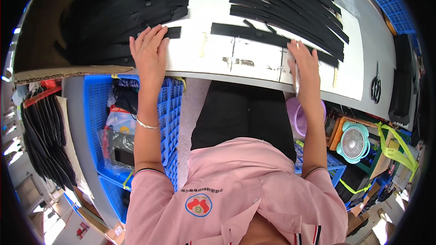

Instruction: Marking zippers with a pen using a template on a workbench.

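My left hand [151, 54] lies on the end of a black fabric strip [174, 32] at the edge of the left pile, its fingers stretched out and grasping nothing. My right hand [306, 66] rests its fingertips at another black strip [268, 37], laid crosswise on the white board. A thin silver tool [297, 81] is tucked against that palm; its kind cannot be made out. Two short black tabs stick up from this strip's far edge. Many more black strips [281, 2] lie fanned out beyond it.
A left-hand pile of black strips [131, 7] borders a cardboard piece [72, 75]. Black scissors [376, 86] lie on the grey table right of the white board [195, 59]. Below the edge are a blue crate [93, 122], a purple basket [299, 118] and a teal fan [353, 143].
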{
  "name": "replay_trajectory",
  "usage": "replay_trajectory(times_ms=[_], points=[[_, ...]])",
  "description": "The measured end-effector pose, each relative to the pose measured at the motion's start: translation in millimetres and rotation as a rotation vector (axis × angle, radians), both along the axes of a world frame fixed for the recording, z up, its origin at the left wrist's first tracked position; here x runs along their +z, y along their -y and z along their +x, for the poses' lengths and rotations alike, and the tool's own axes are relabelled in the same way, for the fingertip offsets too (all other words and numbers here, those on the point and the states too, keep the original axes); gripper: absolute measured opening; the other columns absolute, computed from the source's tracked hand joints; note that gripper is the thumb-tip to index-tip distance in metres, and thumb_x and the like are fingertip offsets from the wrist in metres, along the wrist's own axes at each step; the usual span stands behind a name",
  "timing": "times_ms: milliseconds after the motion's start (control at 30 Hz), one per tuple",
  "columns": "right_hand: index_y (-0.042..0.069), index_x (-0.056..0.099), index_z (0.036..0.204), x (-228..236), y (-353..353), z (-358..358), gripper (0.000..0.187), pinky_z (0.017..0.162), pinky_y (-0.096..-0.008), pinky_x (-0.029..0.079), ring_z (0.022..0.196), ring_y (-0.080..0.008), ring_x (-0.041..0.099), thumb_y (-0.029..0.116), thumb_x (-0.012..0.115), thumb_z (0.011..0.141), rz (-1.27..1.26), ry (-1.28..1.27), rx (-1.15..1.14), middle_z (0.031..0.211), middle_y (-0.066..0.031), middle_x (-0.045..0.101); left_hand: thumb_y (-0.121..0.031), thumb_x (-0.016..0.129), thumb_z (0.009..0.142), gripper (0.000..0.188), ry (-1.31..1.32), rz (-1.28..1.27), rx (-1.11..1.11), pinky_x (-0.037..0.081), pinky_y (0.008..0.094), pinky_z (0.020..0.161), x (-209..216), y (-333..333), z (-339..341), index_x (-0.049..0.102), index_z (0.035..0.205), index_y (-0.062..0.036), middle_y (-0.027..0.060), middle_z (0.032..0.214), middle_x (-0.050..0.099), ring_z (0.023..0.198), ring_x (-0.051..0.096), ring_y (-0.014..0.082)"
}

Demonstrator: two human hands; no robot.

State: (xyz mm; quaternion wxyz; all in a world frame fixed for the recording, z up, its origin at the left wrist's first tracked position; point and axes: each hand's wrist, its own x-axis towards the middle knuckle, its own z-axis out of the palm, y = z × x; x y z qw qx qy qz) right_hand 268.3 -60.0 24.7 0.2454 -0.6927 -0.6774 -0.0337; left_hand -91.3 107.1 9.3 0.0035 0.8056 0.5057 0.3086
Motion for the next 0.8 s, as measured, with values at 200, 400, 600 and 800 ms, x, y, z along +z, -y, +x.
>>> replay_trajectory(times_ms=[200,400,600,800], points=[[0.012,0.061,0.138,7,-37,31,0.034,0.124,-0.0513,0.032,0.138,-0.0333,0.057,0.014,0.061,0.104,0.066,-0.203,-0.048,0.138,-0.0135,0.067,-0.017,0.070,0.098,0.016,-0.040,0.078,-0.004,0.026,0.0495,0.122,0,-11,3,0.077,0.112,-0.0119,0.0007,0.117,0.074,0.119,0.062,0.0217],[0.011,0.063,0.136,-2,7,8,0.047,0.118,-0.0511,0.038,0.128,-0.0313,0.064,0.001,0.075,0.092,0.272,-0.120,-0.141,0.134,-0.0108,0.070,-0.016,0.065,0.102,0.016,0.100,0.090,-0.130,0.027,0.0522,0.122,6,16,66,0.075,0.114,-0.0123,0.0030,0.116,0.074,0.116,0.066,0.0207],[0.009,0.061,0.139,-8,38,-31,0.049,0.120,-0.0517,0.034,0.131,-0.0269,0.063,0.009,0.076,0.092,0.283,-0.143,-0.040,0.135,-0.0107,0.069,-0.016,0.068,0.099,0.019,0.175,-0.049,-0.435,0.025,0.0533,0.122,-5,82,181,0.074,0.116,-0.0116,0.0029,0.118,0.073,0.118,0.065,0.0218],[0.009,0.059,0.141,-19,54,-13,0.051,0.122,-0.0565,0.028,0.134,-0.0251,0.061,0.020,0.076,0.094,0.204,-0.012,-0.130,0.136,-0.0098,0.069,-0.015,0.070,0.097,0.040,0.194,-0.111,-0.559,0.019,0.0565,0.126,-7,113,206,0.068,0.138,-0.0103,0.0091,0.145,0.064,0.143,0.051,0.0329]])
